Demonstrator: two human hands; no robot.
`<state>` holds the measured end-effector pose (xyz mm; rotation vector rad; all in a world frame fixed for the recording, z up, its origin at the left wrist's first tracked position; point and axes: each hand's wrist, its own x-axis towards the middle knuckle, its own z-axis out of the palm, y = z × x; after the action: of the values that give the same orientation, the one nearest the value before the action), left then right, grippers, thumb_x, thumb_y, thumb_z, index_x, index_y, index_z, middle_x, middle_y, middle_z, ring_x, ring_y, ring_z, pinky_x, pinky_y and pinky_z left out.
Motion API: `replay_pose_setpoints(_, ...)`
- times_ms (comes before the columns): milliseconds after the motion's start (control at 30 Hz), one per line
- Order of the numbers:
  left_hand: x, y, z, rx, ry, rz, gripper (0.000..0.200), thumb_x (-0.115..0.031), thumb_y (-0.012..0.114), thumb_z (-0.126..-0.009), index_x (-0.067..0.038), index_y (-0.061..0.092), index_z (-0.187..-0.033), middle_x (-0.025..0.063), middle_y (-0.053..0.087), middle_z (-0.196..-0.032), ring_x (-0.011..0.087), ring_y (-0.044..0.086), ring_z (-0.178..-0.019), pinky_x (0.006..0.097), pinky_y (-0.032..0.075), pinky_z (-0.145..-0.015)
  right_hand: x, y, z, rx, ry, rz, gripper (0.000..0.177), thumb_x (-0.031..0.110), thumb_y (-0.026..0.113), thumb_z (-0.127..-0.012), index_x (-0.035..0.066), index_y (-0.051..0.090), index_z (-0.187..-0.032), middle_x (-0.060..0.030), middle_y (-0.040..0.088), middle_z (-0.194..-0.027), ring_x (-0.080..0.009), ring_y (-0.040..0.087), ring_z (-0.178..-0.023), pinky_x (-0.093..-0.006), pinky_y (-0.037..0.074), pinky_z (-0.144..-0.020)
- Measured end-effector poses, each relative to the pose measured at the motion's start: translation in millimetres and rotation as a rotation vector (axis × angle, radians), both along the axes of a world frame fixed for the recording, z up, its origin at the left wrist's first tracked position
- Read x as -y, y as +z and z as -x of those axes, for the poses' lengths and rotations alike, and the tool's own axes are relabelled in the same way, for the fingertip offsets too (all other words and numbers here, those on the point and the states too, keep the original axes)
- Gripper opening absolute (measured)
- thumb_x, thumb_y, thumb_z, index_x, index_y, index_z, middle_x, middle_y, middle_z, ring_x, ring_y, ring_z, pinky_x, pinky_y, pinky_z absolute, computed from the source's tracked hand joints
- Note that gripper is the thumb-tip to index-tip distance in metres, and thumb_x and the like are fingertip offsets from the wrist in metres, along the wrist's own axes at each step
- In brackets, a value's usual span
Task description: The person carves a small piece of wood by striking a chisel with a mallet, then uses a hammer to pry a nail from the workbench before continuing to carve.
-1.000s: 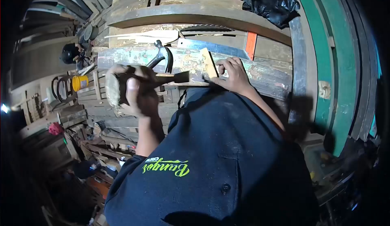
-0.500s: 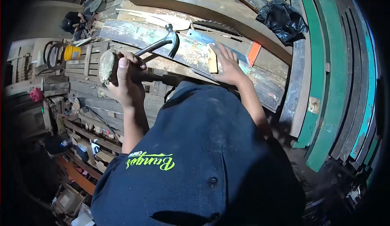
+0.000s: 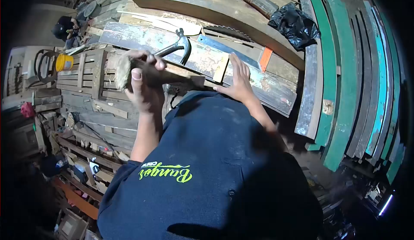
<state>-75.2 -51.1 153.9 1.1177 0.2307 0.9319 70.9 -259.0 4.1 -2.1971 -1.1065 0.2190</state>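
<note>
My left hand [image 3: 144, 82] is wrapped round a dark length of wood [image 3: 172, 77] with a rough, pale end turned up towards me. Its far, narrower end reaches across to beside my right thumb. Behind my left fingers a claw hammer [image 3: 184, 46] lies over the paint-worn board [image 3: 142, 37], its handle partly hidden by the hand. My right hand [image 3: 241, 81] is open, fingers stretched out over the board. Just left of it is a short yellow strip [image 3: 221, 68]. Beyond the fingers lies a long blue-grey blade [image 3: 230, 51] with an orange end piece [image 3: 265, 59].
A thick beam [image 3: 215, 11] runs behind the board, with a black plastic bag [image 3: 295, 26] at its right. Long green planks [image 3: 345, 76] are stacked on the right. At the left stand a yellow bucket [image 3: 64, 62] and, farther back, another person [image 3: 65, 28].
My left hand has moved right with the wood, bringing its narrow end close to my right hand. My right hand has shifted down a little, uncovering more of the yellow strip.
</note>
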Motion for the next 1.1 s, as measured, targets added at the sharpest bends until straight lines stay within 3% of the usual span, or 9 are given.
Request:
replay_pose_setpoints(200,14,15,-17,-0.181,-0.110,-0.202,0.061,-0.036,0.087,-0.074,0.001,0.063,-0.115,0.0039,0.065,-0.090,0.0107,0.061,-0.080,0.0243,0.048,-0.076,-1,-5,-4,0.022,0.124,0.067,0.096,0.022,0.078,-0.066,0.008,0.031,-0.149,-0.0182,0.032,-0.155,-0.0357,0.029,-0.144,-0.0475,0.018,-0.118)
replay_pose_setpoints(433,-13,0,-44,0.001,-0.221,0.233,0.037,-0.020,0.073,-0.084,-0.001,0.053,-0.108,0.0110,0.062,-0.087,0.0190,0.061,-0.075,0.0317,0.053,-0.069,-8,-4,21,-0.007,-0.116,-0.110,0.086,0.028,0.077,-0.075,0.009,0.035,-0.148,-0.0194,0.036,-0.151,-0.0363,0.033,-0.141,-0.0484,0.022,-0.116)
replay_pose_setpoints(567,-16,5,-45,-0.093,-0.294,-0.148,0.040,-0.014,0.077,-0.079,0.001,0.057,-0.110,0.0062,0.062,-0.086,0.0110,0.059,-0.075,0.0253,0.050,-0.071,-12,-17,30,0.172,-0.120,0.026,0.064,0.019,0.072,-0.081,0.011,0.049,-0.140,-0.0178,0.040,-0.147,-0.0353,0.035,-0.138,-0.0528,0.022,-0.114)
replay_pose_setpoints(667,-14,5,-42,-0.101,-0.277,-0.126,0.043,-0.013,0.081,-0.075,0.001,0.058,-0.108,0.0053,0.062,-0.086,0.0111,0.058,-0.075,0.0252,0.048,-0.073,-13,-9,33,0.178,-0.130,0.013,0.063,0.020,0.073,-0.080,0.010,0.051,-0.138,-0.0172,0.040,-0.147,-0.0354,0.036,-0.137,-0.0509,0.024,-0.113)
replay_pose_setpoints(700,-19,-3,-43,-0.085,-0.265,-0.243,0.037,-0.009,0.080,-0.076,0.000,0.057,-0.105,0.0055,0.061,-0.086,0.0124,0.058,-0.077,0.0271,0.048,-0.074,-13,-2,39,0.149,-0.194,-0.011,0.060,0.019,0.073,-0.079,0.010,0.054,-0.135,-0.0162,0.044,-0.142,-0.0349,0.040,-0.132,-0.0498,0.027,-0.111)
replay_pose_setpoints(767,-21,-9,-40,-0.123,-0.369,-0.041,0.032,-0.004,0.076,-0.077,-0.001,0.056,-0.101,0.0065,0.061,-0.086,0.0135,0.058,-0.079,0.0290,0.048,-0.076,-13,-2,48,0.113,-0.265,-0.031,0.056,0.019,0.074,-0.079,0.009,0.057,-0.132,-0.0153,0.049,-0.137,-0.0344,0.044,-0.128,-0.0486,0.030,-0.108)
replay_pose_setpoints(867,-23,-13,-34,-0.083,-0.476,0.008,0.029,0.000,0.074,-0.077,0.000,0.054,-0.099,0.0098,0.062,-0.084,0.0137,0.058,-0.077,0.0280,0.048,-0.072,-12,-4,50,0.115,-0.311,-0.128,0.039,0.014,0.075,-0.078,0.005,0.065,-0.114,-0.0099,0.060,-0.105,-0.0306,0.057,-0.101,-0.0423,0.044,-0.091)
replay_pose_setpoints(1033,-23,-7,-33,-0.109,-0.368,-0.476,0.032,-0.013,0.081,-0.073,0.002,0.060,-0.092,0.0066,0.061,-0.085,0.0138,0.057,-0.075,0.0264,0.046,-0.070,-15,-10,55,0.082,-0.334,-0.239,0.029,0.009,0.074,-0.078,0.004,0.068,-0.106,-0.0106,0.062,-0.096,-0.0314,0.060,-0.088,-0.0405,0.048,-0.081)
replay_pose_setpoints(1100,-20,-5,-33,-0.084,-0.421,-0.305,0.033,-0.010,0.079,-0.074,0.002,0.060,-0.098,0.0067,0.062,-0.079,0.0121,0.058,-0.067,0.0245,0.047,-0.065,-16,-10,54,0.112,-0.381,-0.273,0.029,0.010,0.074,-0.078,0.005,0.069,-0.106,-0.0099,0.062,-0.098,-0.0303,0.060,-0.091,-0.0404,0.046,-0.083)
